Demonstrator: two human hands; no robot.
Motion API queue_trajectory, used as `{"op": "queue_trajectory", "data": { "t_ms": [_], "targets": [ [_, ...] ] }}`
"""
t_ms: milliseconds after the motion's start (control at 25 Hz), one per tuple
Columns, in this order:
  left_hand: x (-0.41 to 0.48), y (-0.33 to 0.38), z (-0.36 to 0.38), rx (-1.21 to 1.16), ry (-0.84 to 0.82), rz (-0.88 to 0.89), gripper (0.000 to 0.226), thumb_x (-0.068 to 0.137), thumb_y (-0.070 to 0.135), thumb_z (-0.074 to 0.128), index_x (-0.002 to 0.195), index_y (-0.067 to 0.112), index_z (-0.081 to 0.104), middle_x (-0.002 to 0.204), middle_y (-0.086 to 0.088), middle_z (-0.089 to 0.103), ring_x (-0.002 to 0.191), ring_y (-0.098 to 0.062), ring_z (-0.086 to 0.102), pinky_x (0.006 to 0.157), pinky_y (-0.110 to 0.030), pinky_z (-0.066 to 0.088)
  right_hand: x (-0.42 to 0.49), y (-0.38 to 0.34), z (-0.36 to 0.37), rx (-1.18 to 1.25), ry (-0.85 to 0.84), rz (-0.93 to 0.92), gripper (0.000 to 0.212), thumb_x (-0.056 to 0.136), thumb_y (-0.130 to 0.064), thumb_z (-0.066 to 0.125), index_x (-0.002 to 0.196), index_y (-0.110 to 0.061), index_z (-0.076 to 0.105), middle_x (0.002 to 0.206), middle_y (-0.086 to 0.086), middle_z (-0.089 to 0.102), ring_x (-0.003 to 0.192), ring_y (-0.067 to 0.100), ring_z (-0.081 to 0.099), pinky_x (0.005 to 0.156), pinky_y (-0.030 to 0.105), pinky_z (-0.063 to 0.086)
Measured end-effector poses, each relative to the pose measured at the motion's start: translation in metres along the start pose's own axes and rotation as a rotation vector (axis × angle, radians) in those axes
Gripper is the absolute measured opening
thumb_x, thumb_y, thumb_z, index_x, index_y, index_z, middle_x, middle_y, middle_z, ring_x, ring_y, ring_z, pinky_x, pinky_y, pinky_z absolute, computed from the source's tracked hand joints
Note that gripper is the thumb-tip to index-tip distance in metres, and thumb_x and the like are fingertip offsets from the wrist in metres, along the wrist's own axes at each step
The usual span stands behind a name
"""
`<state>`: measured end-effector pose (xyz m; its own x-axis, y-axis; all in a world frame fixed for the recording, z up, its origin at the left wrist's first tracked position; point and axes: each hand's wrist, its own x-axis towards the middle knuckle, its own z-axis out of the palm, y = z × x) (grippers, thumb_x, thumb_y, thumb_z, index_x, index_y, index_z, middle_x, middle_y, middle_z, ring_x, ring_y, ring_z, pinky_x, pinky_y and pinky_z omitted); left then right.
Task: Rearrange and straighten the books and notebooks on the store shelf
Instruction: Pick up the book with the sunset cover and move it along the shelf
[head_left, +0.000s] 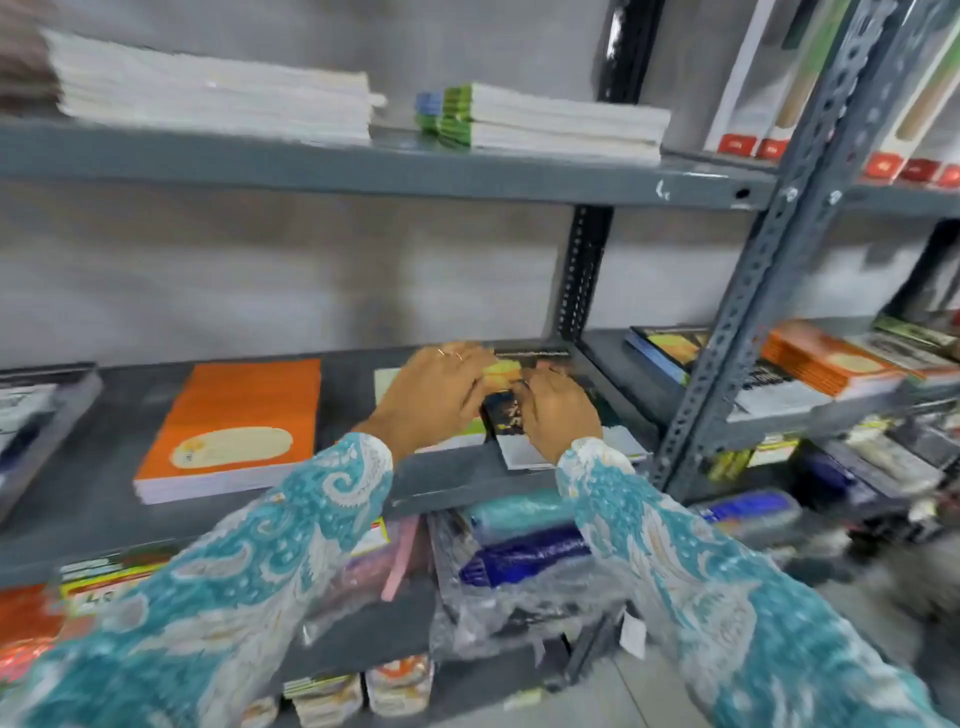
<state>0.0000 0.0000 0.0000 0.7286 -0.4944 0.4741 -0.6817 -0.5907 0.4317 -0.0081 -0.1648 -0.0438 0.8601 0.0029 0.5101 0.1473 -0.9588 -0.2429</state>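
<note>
Both my hands are up on the middle shelf now, working the dark-covered book that lies flat near the right-hand upright. My left hand is draped over its far left part, fingers curled down toward the yellow patch on the cover; my right hand sits just beside it at 3 o'clock, fingers bent onto the cover. Motion blur hides the fingertips, so I cannot tell whether either grip is truly pinched on the book or only pressing it.

The book's long axis runs from 6 to 12 o'clock, its near white edge poking toward me at 6 from under my right wrist. A pale, green-edged notebook lies touching it at 9 o'clock, partly under my left hand. The stack of orange notebooks sits well apart, also at 9 o'clock.

My reading: the move ahead is squaring this book against its pale neighbour. My right hand is nearer the book's free edge, so it looks best placed to push toward 9 o'clock while the left steadies. The upright stands close at 3 o'clock, little room there.
</note>
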Motion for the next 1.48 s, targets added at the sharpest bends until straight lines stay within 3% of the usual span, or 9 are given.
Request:
{"op": "queue_trajectory", "data": {
  "t_ms": [120, 240, 480, 640, 800, 920, 1040, 1240, 1480],
  "targets": [
    [0.028, -0.005, 0.058, -0.201, -0.236, -0.322, 0.035, 0.094, 0.016, 0.043, 0.128, 0.011, 0.05, 0.12, -0.02, 0.063, 0.105, -0.035, 0.06, 0.084, -0.037, 0.046, 0.01, 0.043, 0.019, -0.016, -0.224, 0.317, 0.033, 0.094, -0.024, 0.045, 0.116, -0.004, 0.059, 0.111, 0.022, 0.068, 0.1, 0.037, 0.065, 0.084, 0.042, 0.054],
    [0.059, -0.018, 0.104, -0.256, -0.399, -0.586, 0.033, 0.09, 0.013, 0.042, 0.118, -0.002, 0.051, 0.117, -0.029, 0.06, 0.103, -0.042, 0.059, 0.078, -0.041, 0.047, 0.018, 0.076, 0.029, -0.051, -0.376, 0.523, 0.04, 0.093, -0.031, 0.048, 0.122, -0.005, 0.054, 0.125, 0.018, 0.062, 0.116, 0.034, 0.057, 0.097, 0.042, 0.049],
    [0.098, -0.025, 0.14, -0.263, -0.369, -0.839, 0.049, 0.078, 0.016, 0.047, 0.125, 0.001, 0.045, 0.13, -0.022, 0.051, 0.118, -0.04, 0.05, 0.099, -0.047, 0.046, 0.042, 0.122, 0.041, -0.035, -0.461, 0.869, 0.057, 0.092, -0.029, 0.055, 0.137, 0.001, 0.036, 0.142, 0.019, 0.044, 0.131, 0.036, 0.041, 0.108, 0.044, 0.039],
    [0.097, -0.023, 0.139, -0.189, -0.299, -0.892, 0.038, 0.083, 0.005, 0.055, 0.12, -0.002, 0.051, 0.125, -0.02, 0.057, 0.113, -0.036, 0.056, 0.094, -0.041, 0.051, 0.041, 0.117, 0.04, -0.094, -0.313, 0.997, 0.052, 0.091, -0.02, 0.057, 0.135, -0.002, 0.037, 0.139, 0.02, 0.045, 0.13, 0.037, 0.038, 0.105, 0.044, 0.037],
    [0.075, -0.022, 0.119, -0.263, -0.133, -0.89, 0.029, 0.082, -0.002, 0.056, 0.111, -0.007, 0.058, 0.116, -0.021, 0.063, 0.108, -0.036, 0.06, 0.085, -0.039, 0.05, 0.032, 0.096, 0.024, -0.077, -0.056, 1.044, 0.045, 0.088, -0.012, 0.058, 0.129, 0.0, 0.043, 0.131, 0.022, 0.052, 0.124, 0.039, 0.043, 0.101, 0.046, 0.038],
    [0.045, -0.015, 0.1, -0.37, -0.007, -0.842, 0.036, 0.081, -0.004, 0.055, 0.116, 0.001, 0.06, 0.12, -0.02, 0.064, 0.11, -0.035, 0.059, 0.089, -0.039, 0.049, 0.013, 0.069, 0.009, 0.045, 0.086, 1.086, 0.04, 0.086, -0.011, 0.062, 0.122, 0.0, 0.049, 0.127, 0.023, 0.054, 0.12, 0.041, 0.046, 0.099, 0.048, 0.04],
    [0.006, -0.014, 0.079, -0.364, 0.131, -0.768, 0.032, 0.084, 0.002, 0.048, 0.112, 0.009, 0.061, 0.111, -0.016, 0.068, 0.101, -0.035, 0.062, 0.078, -0.036, 0.049, -0.007, 0.025, 0.0, 0.154, 0.204, 1.009, 0.031, 0.085, -0.015, 0.065, 0.112, -0.003, 0.054, 0.123, 0.022, 0.055, 0.117, 0.04, 0.05, 0.095, 0.047, 0.042],
    [-0.059, -0.03, 0.018, -0.249, 0.365, -0.84, 0.048, 0.084, -0.001, 0.045, 0.131, 0.01, 0.051, 0.122, -0.019, 0.063, 0.112, -0.038, 0.057, 0.089, -0.04, 0.046, -0.022, -0.064, -0.009, 0.291, 0.237, 0.86, 0.034, 0.082, -0.005, 0.062, 0.115, 0.001, 0.055, 0.123, 0.025, 0.055, 0.116, 0.039, 0.05, 0.095, 0.045, 0.043],
    [-0.138, -0.065, -0.066, -0.2, 0.581, -0.779, 0.046, 0.085, -0.005, 0.047, 0.13, 0.002, 0.049, 0.117, -0.023, 0.065, 0.107, -0.038, 0.06, 0.089, -0.042, 0.047, -0.035, -0.178, 0.017, 0.484, 0.127, 0.757, 0.027, 0.08, 0.001, 0.057, 0.107, -0.005, 0.061, 0.122, 0.019, 0.057, 0.117, 0.037, 0.05, 0.095, 0.043, 0.044]
  ]
}}
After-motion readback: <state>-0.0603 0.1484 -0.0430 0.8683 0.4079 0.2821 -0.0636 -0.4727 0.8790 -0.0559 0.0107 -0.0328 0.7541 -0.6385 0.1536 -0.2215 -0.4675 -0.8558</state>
